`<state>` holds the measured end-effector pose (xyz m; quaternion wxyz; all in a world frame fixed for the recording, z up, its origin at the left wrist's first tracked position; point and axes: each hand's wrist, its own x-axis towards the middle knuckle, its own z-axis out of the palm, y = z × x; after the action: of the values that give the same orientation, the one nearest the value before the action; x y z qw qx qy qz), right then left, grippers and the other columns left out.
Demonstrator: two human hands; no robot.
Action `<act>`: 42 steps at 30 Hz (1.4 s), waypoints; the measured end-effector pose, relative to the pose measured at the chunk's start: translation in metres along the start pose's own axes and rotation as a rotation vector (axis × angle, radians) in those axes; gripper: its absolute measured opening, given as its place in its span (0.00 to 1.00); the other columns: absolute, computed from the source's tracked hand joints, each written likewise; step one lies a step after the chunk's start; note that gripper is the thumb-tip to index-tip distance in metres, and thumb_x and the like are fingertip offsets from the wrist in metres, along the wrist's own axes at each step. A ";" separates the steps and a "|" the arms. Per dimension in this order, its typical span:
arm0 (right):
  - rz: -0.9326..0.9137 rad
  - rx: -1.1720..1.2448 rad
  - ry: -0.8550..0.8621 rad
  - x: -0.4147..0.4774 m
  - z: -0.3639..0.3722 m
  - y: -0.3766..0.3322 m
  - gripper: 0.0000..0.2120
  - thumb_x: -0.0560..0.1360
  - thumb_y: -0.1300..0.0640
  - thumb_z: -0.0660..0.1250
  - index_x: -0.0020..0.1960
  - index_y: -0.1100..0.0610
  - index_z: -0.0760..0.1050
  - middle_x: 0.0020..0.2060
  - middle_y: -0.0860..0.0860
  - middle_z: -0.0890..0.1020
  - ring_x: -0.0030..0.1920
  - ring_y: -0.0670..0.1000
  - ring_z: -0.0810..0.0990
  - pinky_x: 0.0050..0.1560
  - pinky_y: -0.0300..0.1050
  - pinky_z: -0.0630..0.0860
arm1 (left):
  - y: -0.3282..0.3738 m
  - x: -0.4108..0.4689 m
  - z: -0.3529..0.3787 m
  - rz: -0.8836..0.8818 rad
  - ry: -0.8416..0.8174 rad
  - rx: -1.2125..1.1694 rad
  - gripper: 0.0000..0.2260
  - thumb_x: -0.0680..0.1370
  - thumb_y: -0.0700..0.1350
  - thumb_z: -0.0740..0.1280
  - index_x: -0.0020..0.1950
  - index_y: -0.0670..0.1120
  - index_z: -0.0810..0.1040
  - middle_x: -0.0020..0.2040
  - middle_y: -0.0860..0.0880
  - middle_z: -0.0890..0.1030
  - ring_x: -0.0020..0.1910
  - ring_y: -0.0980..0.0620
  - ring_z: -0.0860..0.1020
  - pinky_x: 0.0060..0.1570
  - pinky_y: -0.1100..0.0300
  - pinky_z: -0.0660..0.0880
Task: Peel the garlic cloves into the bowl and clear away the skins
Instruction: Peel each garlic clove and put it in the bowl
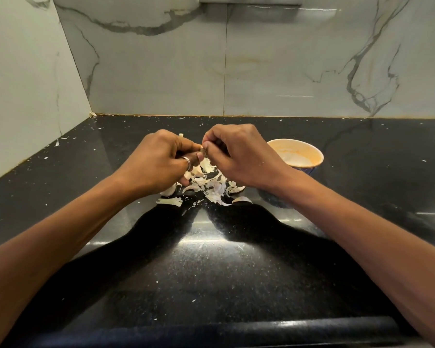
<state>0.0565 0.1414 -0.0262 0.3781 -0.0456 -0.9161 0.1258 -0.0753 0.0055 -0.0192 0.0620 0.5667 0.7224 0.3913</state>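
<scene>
My left hand [158, 162] and right hand [239, 156] meet over the middle of the worktop [211, 272], both pinching one garlic clove [203, 149] at the fingertips. It looks small, firm and probably slippery once bare, so I'd hold its ends. Papery skins [206, 183] lie heaped beneath, light enough to scatter. The bowl [296, 141] stands beyond my right wrist.
</scene>
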 end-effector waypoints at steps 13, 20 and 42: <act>0.175 -0.043 0.044 0.000 -0.001 -0.001 0.08 0.76 0.56 0.67 0.42 0.59 0.80 0.33 0.51 0.83 0.35 0.52 0.80 0.40 0.53 0.78 | -0.003 0.006 -0.002 -0.001 0.079 -0.149 0.09 0.78 0.46 0.71 0.57 0.48 0.85 0.41 0.47 0.85 0.34 0.45 0.83 0.38 0.49 0.83; 0.152 -0.106 0.072 0.001 -0.001 -0.002 0.10 0.78 0.53 0.69 0.41 0.58 0.80 0.32 0.50 0.82 0.33 0.51 0.79 0.38 0.50 0.77 | -0.001 0.004 0.002 -0.021 0.088 -0.195 0.05 0.78 0.44 0.73 0.52 0.49 0.85 0.37 0.50 0.84 0.35 0.51 0.82 0.32 0.61 0.79; 0.242 0.132 0.062 0.005 -0.008 -0.011 0.04 0.75 0.56 0.74 0.43 0.55 0.87 0.33 0.46 0.85 0.35 0.45 0.85 0.42 0.46 0.82 | 0.004 0.001 0.002 -0.188 0.095 -0.339 0.09 0.76 0.44 0.74 0.54 0.42 0.83 0.44 0.44 0.86 0.40 0.51 0.85 0.36 0.61 0.80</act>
<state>0.0582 0.1338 -0.0145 0.3905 -0.1345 -0.8815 0.2290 -0.0718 0.0077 -0.0177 0.1589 0.4591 0.6980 0.5261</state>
